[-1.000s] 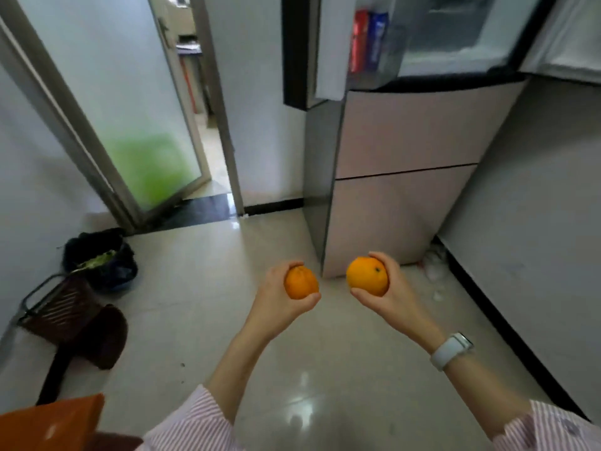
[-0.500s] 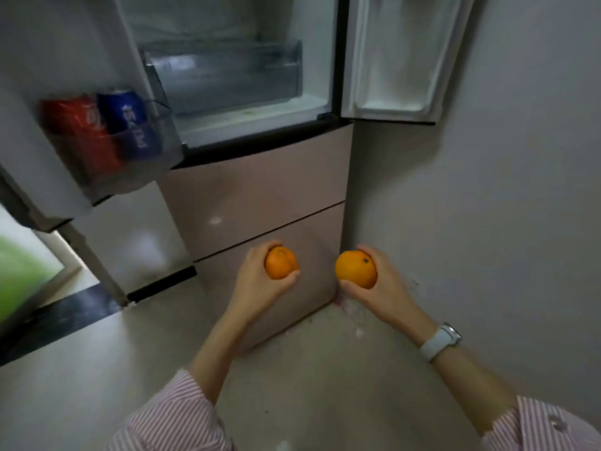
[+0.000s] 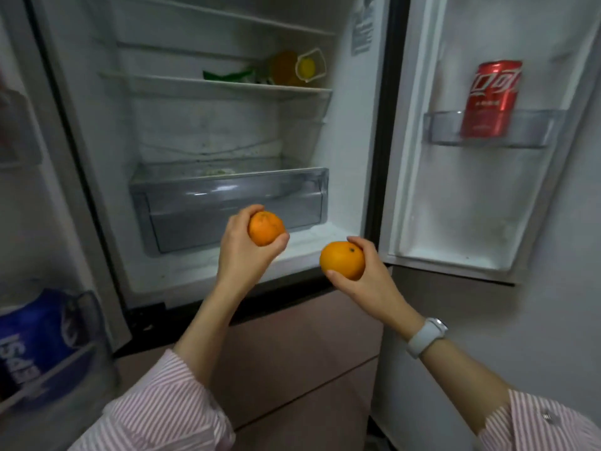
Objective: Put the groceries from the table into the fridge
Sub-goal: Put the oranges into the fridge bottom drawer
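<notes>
Both doors of the fridge [image 3: 344,177] stood wide open, and its white inside filled most of the view. At about 12 o'clock, a shelf [image 3: 214,86] held a green bag [image 3: 227,75] and a yellow jug [image 3: 297,68] lying side by side. Lower down sat a clear drawer [image 3: 227,203], pushed in.

On the right door, at 2 o'clock, a red can [image 3: 491,99] stood upright in a clear door bin [image 3: 533,130]. On the left door, at 8 o'clock, a blue can [image 3: 35,346] sat in another bin, blurry and close.

The left hand [image 3: 242,252] was near the middle of the view, in front of the drawer. Its grip was clamped around a small orange [image 3: 266,228], with the thumb under it and the fingers over the top.

The right hand [image 3: 364,275] was just beside it, toward 4 o'clock and a bit lower. Its grip was wrapped around a bigger orange [image 3: 342,260], held from the right side. A white watch [image 3: 426,336] was on that wrist.

The two oranges were near each other but not touching. Both were in the air in front of the fridge's bottom ledge, not yet inside. Pink striped sleeves [image 3: 169,408] showed at the bottom.
</notes>
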The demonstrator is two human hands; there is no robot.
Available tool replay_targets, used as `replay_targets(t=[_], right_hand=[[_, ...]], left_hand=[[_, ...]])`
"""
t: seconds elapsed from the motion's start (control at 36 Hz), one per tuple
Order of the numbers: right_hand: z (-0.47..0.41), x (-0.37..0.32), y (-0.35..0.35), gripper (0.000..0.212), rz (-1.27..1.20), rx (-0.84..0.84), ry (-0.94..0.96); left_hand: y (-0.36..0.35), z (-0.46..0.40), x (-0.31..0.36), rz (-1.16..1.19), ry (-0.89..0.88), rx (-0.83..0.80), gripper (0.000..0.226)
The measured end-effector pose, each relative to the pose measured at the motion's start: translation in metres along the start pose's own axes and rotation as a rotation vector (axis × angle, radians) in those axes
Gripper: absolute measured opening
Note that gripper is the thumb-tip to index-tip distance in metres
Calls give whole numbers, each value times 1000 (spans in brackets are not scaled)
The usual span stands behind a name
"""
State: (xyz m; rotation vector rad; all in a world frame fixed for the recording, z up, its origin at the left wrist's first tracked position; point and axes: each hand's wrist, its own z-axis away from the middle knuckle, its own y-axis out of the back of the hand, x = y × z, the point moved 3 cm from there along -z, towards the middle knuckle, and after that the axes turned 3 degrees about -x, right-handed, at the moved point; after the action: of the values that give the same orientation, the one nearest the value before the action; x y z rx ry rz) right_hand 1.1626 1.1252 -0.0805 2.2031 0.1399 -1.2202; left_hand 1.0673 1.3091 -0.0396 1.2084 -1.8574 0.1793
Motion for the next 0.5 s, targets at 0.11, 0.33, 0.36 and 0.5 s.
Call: replay_targets(t=[0.11,0.33,0.36,0.5], right_hand=[[-76,0,-4,65,35,40,50],[-226,3,-34,66,96,74,192],[-247,2,-39,67,94,64,211],[-335,-13,-68,68,109,8,311]], left_hand=[[-3,-59,-9,-7,-2,79,54],[5,-130,-52,-149,-6,199,55],[7,-137,-57,-173,-2,213,56],[16,-173,-72,-260,-2,294,55]])
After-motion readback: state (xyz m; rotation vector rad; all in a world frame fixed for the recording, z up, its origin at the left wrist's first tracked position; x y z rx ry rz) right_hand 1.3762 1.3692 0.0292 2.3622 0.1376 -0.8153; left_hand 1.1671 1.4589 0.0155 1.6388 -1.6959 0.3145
